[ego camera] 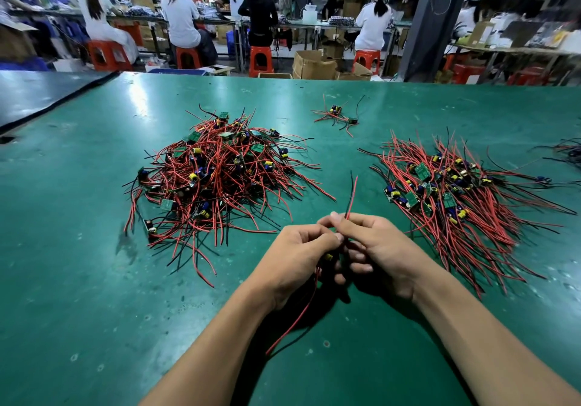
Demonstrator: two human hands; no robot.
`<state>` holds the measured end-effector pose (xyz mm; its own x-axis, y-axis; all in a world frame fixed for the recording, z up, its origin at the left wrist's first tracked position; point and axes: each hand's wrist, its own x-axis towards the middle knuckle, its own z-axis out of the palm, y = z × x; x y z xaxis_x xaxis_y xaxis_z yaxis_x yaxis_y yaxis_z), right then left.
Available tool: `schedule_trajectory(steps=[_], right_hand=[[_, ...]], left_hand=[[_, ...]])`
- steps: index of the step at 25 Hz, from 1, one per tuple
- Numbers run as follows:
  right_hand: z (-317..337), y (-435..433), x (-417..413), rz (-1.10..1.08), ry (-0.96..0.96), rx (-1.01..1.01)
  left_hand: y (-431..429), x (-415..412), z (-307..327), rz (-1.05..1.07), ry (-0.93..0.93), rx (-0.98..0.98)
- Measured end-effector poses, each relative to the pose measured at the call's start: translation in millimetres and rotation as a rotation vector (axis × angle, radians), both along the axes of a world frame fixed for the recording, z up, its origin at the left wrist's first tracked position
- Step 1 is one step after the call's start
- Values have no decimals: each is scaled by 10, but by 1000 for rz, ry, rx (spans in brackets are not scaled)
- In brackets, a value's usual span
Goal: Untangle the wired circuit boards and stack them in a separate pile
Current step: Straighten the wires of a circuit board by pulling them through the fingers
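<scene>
A tangled heap of wired circuit boards, small green boards with red and black leads, lies at centre left on the green table. A flatter pile of boards with wires fanned out lies to the right. Between the piles, near me, my left hand and my right hand together hold one wired board, mostly hidden by the fingers. Its red and black wires stick up past my right fingers, and other leads trail down from my left hand toward me.
A small cluster of wired boards lies farther back at centre. More wires reach in at the right edge. A dark mat covers the far left. Beyond the table, people sit on red stools at benches, with cardboard boxes on the floor.
</scene>
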<state>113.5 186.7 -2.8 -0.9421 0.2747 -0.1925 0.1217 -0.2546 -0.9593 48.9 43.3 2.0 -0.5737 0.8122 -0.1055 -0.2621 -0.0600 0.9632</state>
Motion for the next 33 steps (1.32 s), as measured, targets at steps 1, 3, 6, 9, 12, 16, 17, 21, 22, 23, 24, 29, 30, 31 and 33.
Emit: schedule_trajectory(steps=[1, 3, 6, 9, 12, 16, 17, 21, 22, 23, 24, 29, 30, 31, 33], right_hand=[[2, -15, -3, -19, 2, 23], [-1, 10, -16, -107, 15, 84], [-29, 104, -30, -281, 42, 172], [-75, 171, -65, -419, 88, 294], [-118, 238, -92, -528, 111, 380], [-168, 311, -93, -615, 118, 491], [-170, 315, -94, -631, 109, 508], [-150, 319, -121, -667, 82, 352], [-132, 314, -118, -668, 90, 288], [-109, 311, -112, -669, 104, 229], [-83, 304, -102, -668, 114, 187], [-20, 272, -60, -612, 45, 258], [-19, 267, -59, -593, 39, 280], [-17, 259, -54, -573, 37, 301], [-21, 239, -33, -527, 37, 346]], left_hand=[[1, 0, -3, 2, -5, 1], [-3, -5, -7, -4, 30, -19], [-16, 0, -5, -42, 144, -83], [-34, -8, 5, -88, 190, -98], [-45, -21, 21, -110, 195, -106], [-55, -39, 23, -140, 193, -121], [-58, -42, 24, -143, 188, -118], [-56, -45, 34, -145, 143, -103], [-52, -45, 36, -137, 125, -100], [-46, -45, 41, -122, 102, -94], [-40, -42, 42, -99, 71, -84], [5, -49, 45, 65, -81, -22], [17, -62, 44, 79, -118, -10], [22, -72, 47, 86, -153, 2], [24, -98, 52, 90, -221, 30]])
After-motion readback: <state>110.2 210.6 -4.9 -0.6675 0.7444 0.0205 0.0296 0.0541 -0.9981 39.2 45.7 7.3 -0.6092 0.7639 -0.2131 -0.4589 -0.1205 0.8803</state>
